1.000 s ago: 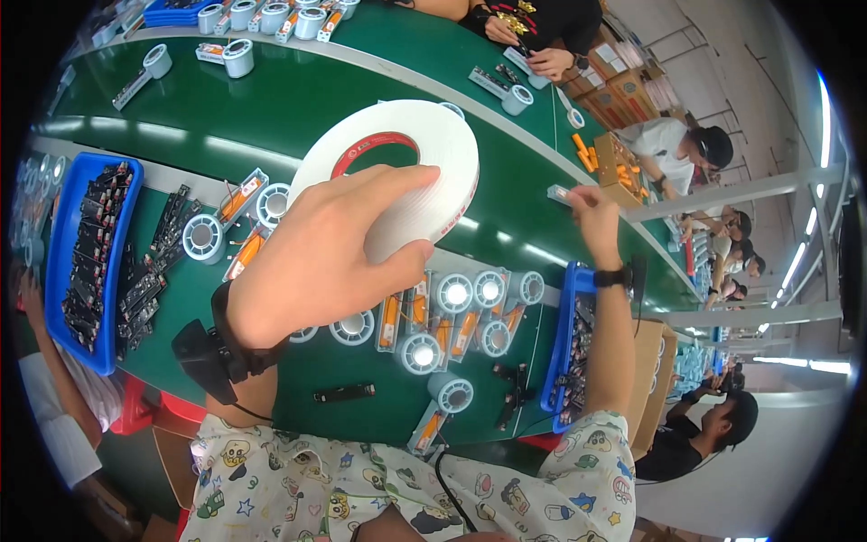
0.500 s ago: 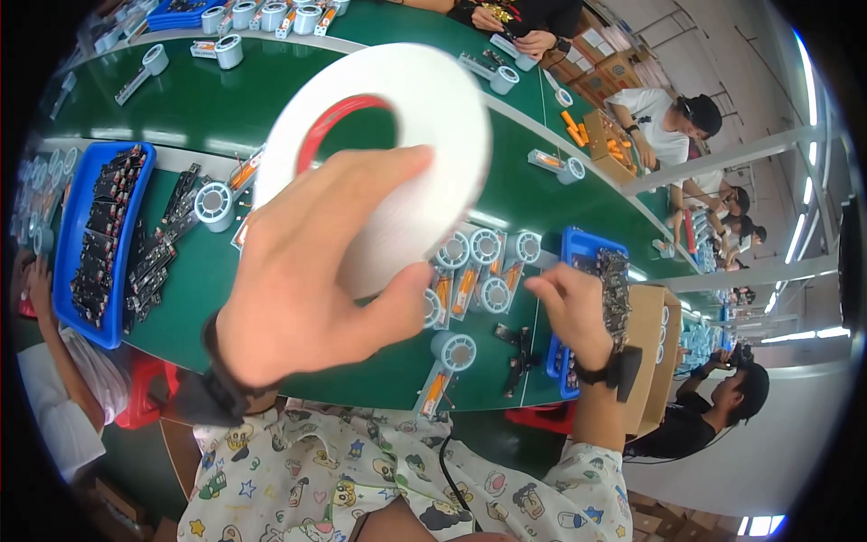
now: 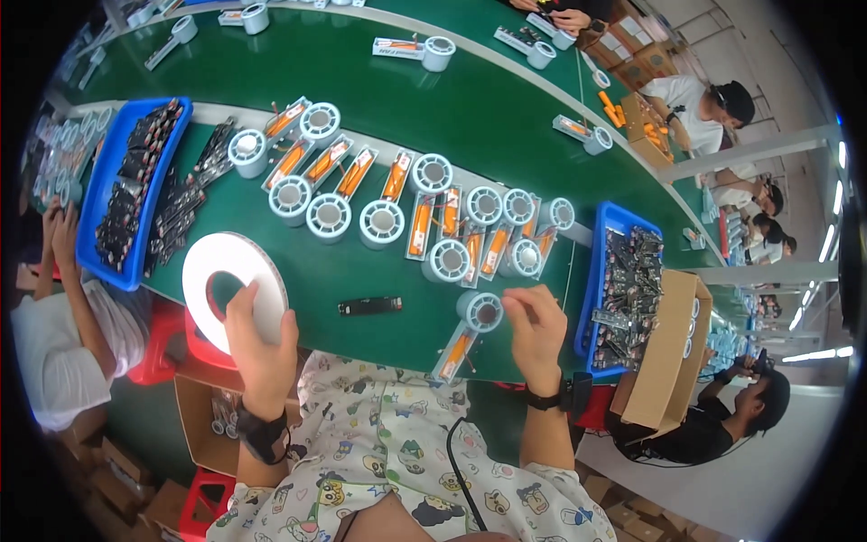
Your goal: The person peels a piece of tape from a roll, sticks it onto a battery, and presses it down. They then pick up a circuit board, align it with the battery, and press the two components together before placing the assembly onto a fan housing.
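Observation:
My left hand (image 3: pixel 264 352) grips a large white ring-shaped roll of tape (image 3: pixel 200 275) by its right side, above the near table edge. My right hand (image 3: pixel 539 339) has thumb and fingers pinched together; whatever is between the tips is too small to make out. Its fingertips are beside the round grey housing (image 3: pixel 480 311) of a small fan unit. That unit's open handle, with an orange battery cell (image 3: pixel 459 348) inside, points toward me. A slim black circuit board (image 3: pixel 370 306) lies on the green table between my hands.
Several similar fan units (image 3: pixel 329 217) stand in a row beyond my hands. Blue trays of dark circuit boards flank me, left (image 3: pixel 88 230) and right (image 3: pixel 591 271). A cardboard box (image 3: pixel 673 361) sits at the right. Other people work around the conveyor (image 3: pixel 334 77).
The tape roll, held high before the camera earlier, has come down to the left in my left hand. My right hand stays pinched beside the near fan unit.

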{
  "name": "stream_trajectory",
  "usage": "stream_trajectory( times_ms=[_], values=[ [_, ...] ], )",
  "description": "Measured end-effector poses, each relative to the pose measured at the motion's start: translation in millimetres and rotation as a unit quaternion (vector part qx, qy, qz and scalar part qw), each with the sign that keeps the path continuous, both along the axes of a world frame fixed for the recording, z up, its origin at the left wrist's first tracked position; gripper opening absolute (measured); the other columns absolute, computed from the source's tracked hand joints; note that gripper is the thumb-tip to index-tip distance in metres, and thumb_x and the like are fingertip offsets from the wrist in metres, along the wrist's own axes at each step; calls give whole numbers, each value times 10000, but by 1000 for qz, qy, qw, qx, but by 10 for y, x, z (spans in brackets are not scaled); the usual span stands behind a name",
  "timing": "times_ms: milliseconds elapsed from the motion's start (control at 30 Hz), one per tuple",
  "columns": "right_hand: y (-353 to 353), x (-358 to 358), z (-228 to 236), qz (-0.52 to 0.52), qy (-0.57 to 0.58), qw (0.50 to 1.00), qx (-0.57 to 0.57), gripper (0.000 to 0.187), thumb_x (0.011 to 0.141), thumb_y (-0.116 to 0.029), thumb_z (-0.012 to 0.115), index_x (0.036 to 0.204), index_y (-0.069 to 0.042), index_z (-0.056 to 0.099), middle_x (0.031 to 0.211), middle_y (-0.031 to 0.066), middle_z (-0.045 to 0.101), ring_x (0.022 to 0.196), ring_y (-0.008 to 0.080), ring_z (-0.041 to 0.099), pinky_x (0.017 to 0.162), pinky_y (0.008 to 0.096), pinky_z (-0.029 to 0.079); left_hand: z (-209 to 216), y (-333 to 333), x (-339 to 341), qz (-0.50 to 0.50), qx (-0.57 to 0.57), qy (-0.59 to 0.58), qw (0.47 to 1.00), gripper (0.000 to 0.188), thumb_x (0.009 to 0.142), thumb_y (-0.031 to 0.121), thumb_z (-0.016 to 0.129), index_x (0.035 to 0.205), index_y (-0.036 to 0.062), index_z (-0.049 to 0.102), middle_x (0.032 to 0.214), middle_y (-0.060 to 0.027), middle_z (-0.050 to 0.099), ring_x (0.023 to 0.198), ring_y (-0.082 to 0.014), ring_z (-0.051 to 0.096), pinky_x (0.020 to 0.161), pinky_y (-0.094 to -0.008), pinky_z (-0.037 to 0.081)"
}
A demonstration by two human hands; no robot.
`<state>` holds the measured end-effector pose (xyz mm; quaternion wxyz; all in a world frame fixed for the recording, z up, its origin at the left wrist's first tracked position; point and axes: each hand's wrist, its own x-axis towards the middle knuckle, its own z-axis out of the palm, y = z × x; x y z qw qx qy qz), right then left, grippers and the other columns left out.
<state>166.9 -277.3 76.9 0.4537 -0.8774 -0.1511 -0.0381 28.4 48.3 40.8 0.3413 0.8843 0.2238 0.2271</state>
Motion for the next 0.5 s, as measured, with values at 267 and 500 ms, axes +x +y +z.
stream_trajectory(
  times_ms=[267, 500],
  values=[
    [702, -235, -62, 245, -17, 963, -113, 160, 893, -96, 742, 1039, -31, 728, 927, 108, 661, 746, 281, 650, 614, 370, 509, -265, 55, 92, 53, 152, 63, 985, 611, 820, 163, 780, 1361, 13, 537, 1330, -212, 543, 1250, -417, 495, 1081, -496, 348],
    [958, -216, -224, 233, -30, 930, -284, 204, 901, -120, 707, 1094, -59, 679, 948, 119, 601, 820, 326, 652, 659, 432, 524, -300, 58, 144, 4, 92, -42, 995, 561, 789, 141, 788, 1302, 36, 585, 1344, -199, 542, 1261, -413, 498, 1065, -506, 369]
  ],
)
